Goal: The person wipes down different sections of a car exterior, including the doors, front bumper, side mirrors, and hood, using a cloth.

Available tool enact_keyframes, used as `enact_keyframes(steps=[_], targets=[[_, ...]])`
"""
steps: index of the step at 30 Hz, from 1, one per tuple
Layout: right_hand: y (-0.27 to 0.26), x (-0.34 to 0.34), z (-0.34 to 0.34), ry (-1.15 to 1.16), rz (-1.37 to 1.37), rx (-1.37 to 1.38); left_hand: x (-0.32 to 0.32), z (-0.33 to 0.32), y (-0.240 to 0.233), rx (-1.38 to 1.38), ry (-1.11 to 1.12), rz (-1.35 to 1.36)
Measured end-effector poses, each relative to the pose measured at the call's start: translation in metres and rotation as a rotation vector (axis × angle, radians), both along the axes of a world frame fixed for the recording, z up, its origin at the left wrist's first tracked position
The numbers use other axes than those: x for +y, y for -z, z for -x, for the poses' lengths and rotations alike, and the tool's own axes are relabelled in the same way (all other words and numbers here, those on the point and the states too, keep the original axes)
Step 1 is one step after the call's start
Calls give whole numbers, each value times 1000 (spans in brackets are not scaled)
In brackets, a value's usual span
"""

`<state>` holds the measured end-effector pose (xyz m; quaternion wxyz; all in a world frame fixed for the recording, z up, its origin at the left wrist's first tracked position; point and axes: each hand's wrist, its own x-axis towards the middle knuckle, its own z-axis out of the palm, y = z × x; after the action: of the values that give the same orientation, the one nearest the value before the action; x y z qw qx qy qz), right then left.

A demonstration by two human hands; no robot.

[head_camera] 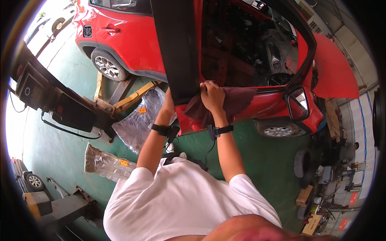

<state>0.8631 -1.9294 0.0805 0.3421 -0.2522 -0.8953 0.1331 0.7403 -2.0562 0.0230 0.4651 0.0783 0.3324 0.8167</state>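
Observation:
My right hand (213,95) grips a dark maroon cloth (236,98) that drapes over the window sill of a red car door (193,119). Its fingertips are bunched near the foot of the wide black window pillar (181,54). At the pillar's left edge, my left hand (169,104) grasps the edge of the door, its fingers mostly hidden behind it. Tinted glass (235,57) fills the window opening above the cloth. A black strap with a small device goes round each wrist.
Plastic-wrapped panels (141,120) (105,161) lie on the green floor at left. A lift post (60,93) with yellow arms (137,96) stands beside the red car (135,39). The side mirror (298,102) juts out at right. Tyres (302,162), boxes (304,195) and a person (346,152) are farther right.

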Motion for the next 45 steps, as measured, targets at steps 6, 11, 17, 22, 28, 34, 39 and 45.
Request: enact_keyframes(steps=[6, 11, 17, 22, 28, 34, 39, 45], targets=[[0, -9, -13, 64, 53, -155, -11, -12, 27, -5, -46, -60], [-9, 27, -37, 137, 187, -373, -16, -23, 30, 141, -6, -20], [-11, 42, -64, 230, 141, -495, -14, -36, 51, 369, 199, -275], [-8, 7, -75, 281, 113, -545, -17, -60, 15, 612, 261, -349], [35, 34, -138, 76, 41, -156, -49, -93, -27, 792, 219, -125], [38, -12, -148, 8, -98, -109, -52, -87, -26, 842, 197, -171], [32, -26, -157, 32, -265, -192, -55, -83, -26, 876, 269, -209], [10, -37, -157, 53, -301, -243, -54, -66, -16, 921, 406, -283]])
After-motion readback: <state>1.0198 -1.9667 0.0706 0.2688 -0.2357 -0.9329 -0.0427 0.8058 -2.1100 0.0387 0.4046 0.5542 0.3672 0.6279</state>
